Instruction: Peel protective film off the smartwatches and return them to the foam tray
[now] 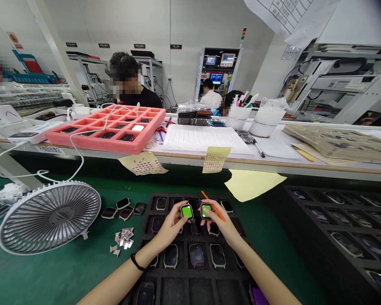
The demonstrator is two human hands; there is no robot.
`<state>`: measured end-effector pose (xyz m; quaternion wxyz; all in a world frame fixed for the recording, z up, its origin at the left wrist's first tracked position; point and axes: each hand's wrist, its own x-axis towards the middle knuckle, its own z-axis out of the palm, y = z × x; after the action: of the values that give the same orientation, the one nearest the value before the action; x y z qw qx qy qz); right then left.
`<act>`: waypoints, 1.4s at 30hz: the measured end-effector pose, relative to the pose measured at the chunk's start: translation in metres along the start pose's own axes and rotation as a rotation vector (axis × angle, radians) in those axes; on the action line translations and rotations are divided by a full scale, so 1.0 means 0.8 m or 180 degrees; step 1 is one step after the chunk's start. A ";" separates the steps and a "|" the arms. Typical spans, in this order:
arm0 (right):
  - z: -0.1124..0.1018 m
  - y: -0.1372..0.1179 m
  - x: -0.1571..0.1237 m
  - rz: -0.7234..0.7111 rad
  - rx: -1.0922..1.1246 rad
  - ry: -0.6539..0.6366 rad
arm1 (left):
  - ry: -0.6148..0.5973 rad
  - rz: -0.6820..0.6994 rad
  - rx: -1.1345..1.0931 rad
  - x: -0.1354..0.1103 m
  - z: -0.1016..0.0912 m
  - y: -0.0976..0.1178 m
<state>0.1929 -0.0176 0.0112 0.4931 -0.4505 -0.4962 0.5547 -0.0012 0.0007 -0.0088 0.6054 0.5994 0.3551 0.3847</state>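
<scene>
my left hand (169, 226) has its fingers clenched on a black square smartwatch with a bright green screen (187, 212). my right hand (225, 226) pinches a second black smartwatch with a green screen (206, 210), and a thin orange stylus (220, 214) seems held there too, running diagonally past it. the watches sit just apart, long axes pointing away from me, above the upper rows of a black foam tray (184, 273) on a green mat (66, 275).
</scene>
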 end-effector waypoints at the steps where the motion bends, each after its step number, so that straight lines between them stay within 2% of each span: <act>1: 0.000 0.001 0.000 -0.0023 0.0003 -0.0084 | -0.0002 0.0019 0.0008 0.000 0.000 -0.001; 4: 0.000 0.004 0.001 -0.0109 -0.0084 -0.0296 | 0.0036 0.0049 0.0037 0.000 0.000 0.001; 9: -0.002 0.009 0.002 -0.0218 -0.0335 -0.0406 | 0.0278 -0.0011 0.0234 -0.002 0.000 0.016; 13: -0.001 0.005 0.000 -0.0115 -0.0208 -0.0543 | 0.0414 0.0068 0.0399 -0.004 -0.001 0.019; 25: 0.000 0.002 -0.001 -0.0003 -0.0030 -0.0519 | 0.0390 0.0031 0.0224 -0.002 -0.002 0.011; 28: -0.001 0.004 -0.001 0.0030 0.0079 -0.0525 | 0.0268 0.0193 0.0206 -0.002 0.001 0.008; 33: -0.003 0.005 -0.001 0.0000 -0.0338 -0.0565 | 0.0106 0.0423 0.0483 -0.003 0.005 0.000; 36: -0.003 0.005 -0.001 0.0009 -0.0310 -0.0563 | 0.0168 0.0466 0.0562 -0.002 0.004 -0.002; 39: -0.002 0.005 -0.001 0.0069 -0.0205 -0.0535 | 0.0311 0.0605 0.1022 -0.004 0.005 0.003; 42: 0.003 0.005 -0.003 0.0109 -0.0270 -0.0545 | 0.0272 0.1137 0.1717 -0.008 0.006 0.007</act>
<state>0.1907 -0.0199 0.0074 0.4199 -0.4303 -0.5518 0.5779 0.0002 -0.0076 -0.0030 0.3323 0.7744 0.3586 0.4017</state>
